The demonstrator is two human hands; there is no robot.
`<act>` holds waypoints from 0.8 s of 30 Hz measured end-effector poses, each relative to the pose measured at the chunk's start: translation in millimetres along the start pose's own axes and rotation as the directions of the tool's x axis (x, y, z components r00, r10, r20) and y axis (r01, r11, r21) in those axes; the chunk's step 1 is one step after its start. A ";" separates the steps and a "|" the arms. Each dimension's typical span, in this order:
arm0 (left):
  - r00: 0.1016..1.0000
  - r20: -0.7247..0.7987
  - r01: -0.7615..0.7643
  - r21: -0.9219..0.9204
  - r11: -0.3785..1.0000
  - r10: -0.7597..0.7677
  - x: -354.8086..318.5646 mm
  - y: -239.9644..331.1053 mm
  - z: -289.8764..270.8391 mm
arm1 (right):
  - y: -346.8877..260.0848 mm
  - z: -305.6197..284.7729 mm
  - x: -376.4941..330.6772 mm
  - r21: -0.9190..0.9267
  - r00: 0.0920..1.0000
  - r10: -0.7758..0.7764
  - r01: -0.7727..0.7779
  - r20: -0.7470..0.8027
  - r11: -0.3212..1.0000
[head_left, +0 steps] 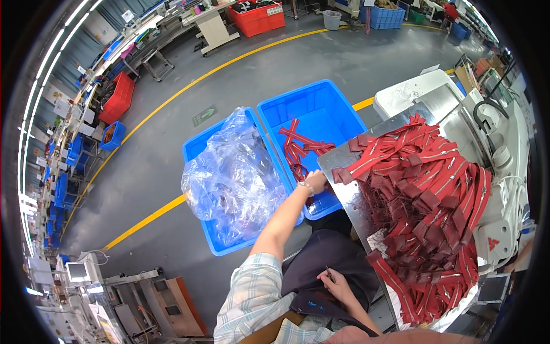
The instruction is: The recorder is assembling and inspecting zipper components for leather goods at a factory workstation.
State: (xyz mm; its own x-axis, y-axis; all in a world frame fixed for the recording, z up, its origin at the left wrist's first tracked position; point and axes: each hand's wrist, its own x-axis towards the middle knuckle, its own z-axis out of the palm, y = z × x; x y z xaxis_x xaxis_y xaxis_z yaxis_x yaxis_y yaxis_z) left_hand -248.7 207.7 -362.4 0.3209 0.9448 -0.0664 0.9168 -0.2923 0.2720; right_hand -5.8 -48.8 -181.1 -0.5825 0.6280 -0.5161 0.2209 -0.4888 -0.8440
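My left hand (314, 182), with a bracelet at its wrist, reaches over the near part of the right blue bin (338, 109). Its fingers are mostly hidden, and a grip cannot be made out. Several red zippers (295, 150) with silver teeth lie loose in that bin beside the hand. Above the dark cloth (321, 261) on my lap, my right hand (338, 286) is closed around a small, dark, slender tool (329, 273); its exact kind is too small to tell. To the right, a big heap of red zippers (424, 200) with dark red fabric end pieces covers the metal tabletop (344, 198).
Clear plastic bags (235, 166) fill the left blue bin (220, 247), which stands against the other. A white sewing machine (504, 223) is at the right edge. Yellow lines (150, 221) cross the grey floor. Red crates (258, 20) and workbenches stand farther off.
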 end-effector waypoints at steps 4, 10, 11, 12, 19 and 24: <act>0.978 -0.190 -0.115 -0.829 0.547 -0.083 -48.4 6.0 -86.6 | -5.0 3.0 -4.4 -0.006 1.000 -0.002 0.002 0.008 1.000; 0.968 -0.092 -0.105 -0.993 -0.043 -0.234 -137.6 32.2 -126.8 | -7.7 12.5 -7.8 0.001 0.998 -0.038 0.038 0.042 0.999; 0.968 -0.091 -0.103 -0.994 -0.042 -0.233 -148.5 40.2 -129.1 | -8.9 13.1 -8.0 -0.018 0.998 -0.053 0.054 0.044 0.998; 0.967 -0.035 -0.065 -0.992 -0.108 -0.253 -161.2 49.6 -135.0 | -10.0 14.2 -8.3 -0.016 0.997 -0.057 0.058 0.048 0.998; 0.936 0.333 0.266 -0.884 -0.384 -0.117 -243.6 117.0 -161.6 | -5.5 14.9 -1.9 0.263 0.999 -0.040 0.043 -0.017 0.964; 0.914 0.395 0.349 -0.881 -0.320 -0.089 -291.1 139.2 -155.4 | -15.3 4.8 12.3 0.298 1.000 -0.011 0.015 -0.014 0.954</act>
State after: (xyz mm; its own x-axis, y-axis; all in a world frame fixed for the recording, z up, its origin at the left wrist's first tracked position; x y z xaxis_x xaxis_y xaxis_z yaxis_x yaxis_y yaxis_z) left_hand -251.4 -85.0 -156.0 0.3054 0.8315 -0.4641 -0.3909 0.5539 0.7351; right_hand -20.1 -36.5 -173.8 -0.5740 0.6419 -0.5084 -0.0314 -0.6377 -0.7696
